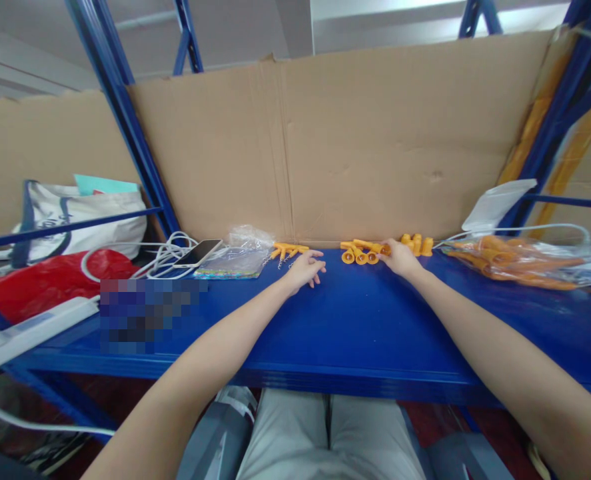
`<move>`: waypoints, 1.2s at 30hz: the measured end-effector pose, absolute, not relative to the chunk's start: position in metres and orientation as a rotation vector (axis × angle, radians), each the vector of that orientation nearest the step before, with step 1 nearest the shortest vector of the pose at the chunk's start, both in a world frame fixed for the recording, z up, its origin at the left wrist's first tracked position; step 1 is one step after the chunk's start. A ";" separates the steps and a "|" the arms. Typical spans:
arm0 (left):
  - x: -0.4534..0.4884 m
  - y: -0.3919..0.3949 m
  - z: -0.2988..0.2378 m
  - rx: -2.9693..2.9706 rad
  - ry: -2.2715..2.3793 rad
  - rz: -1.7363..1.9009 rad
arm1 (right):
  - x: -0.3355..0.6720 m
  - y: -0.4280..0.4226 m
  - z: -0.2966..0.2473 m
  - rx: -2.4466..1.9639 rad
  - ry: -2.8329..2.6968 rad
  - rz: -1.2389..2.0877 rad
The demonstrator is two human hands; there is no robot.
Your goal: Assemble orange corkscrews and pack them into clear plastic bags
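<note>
My left hand (pixel 306 271) hovers over the blue shelf with its fingers spread and nothing in them. Just beyond it lie several orange-handled corkscrews (pixel 289 249) with metal spirals. My right hand (pixel 401 259) reaches to the back of the shelf, its thumb and fingers closed around the end of an orange plastic piece (pixel 386 250). Left of that hand, several orange tubes with flared round ends (pixel 361 256) lie in a row, openings toward me. To its right stand several small orange caps (pixel 417 244). My fingers partly hide the piece being gripped.
A clear bag of orange parts (pixel 520 261) lies at right. On the left are a plastic-wrapped packet (pixel 232 262), a phone (pixel 198 253), white cables (pixel 162 263), a red bag (pixel 60 280) and a power strip (pixel 40 330). Cardboard (pixel 365 147) walls the back, between blue posts.
</note>
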State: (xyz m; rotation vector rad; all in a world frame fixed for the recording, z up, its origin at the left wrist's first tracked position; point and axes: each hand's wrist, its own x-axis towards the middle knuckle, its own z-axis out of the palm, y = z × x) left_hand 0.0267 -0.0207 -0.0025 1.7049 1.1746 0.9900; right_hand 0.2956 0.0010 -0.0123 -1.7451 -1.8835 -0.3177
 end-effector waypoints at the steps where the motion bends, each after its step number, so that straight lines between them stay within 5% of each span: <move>1: 0.027 -0.020 -0.003 1.719 1.174 0.987 | 0.294 -0.001 -0.011 -1.768 -1.877 -0.345; 9: 0.024 -0.016 -0.006 2.018 1.194 0.898 | 0.275 -0.022 -0.004 -2.002 -1.875 -0.664; 21: 0.007 -0.006 0.002 2.797 1.296 0.931 | 0.268 -0.020 -0.011 -1.999 -1.876 -0.534; 28: -0.037 0.005 0.022 2.415 2.290 0.786 | 0.272 -0.012 -0.019 -1.975 -1.874 -0.496; 36: -0.079 0.025 0.004 1.904 2.593 0.418 | 0.269 -0.014 -0.018 -2.063 -1.907 -0.430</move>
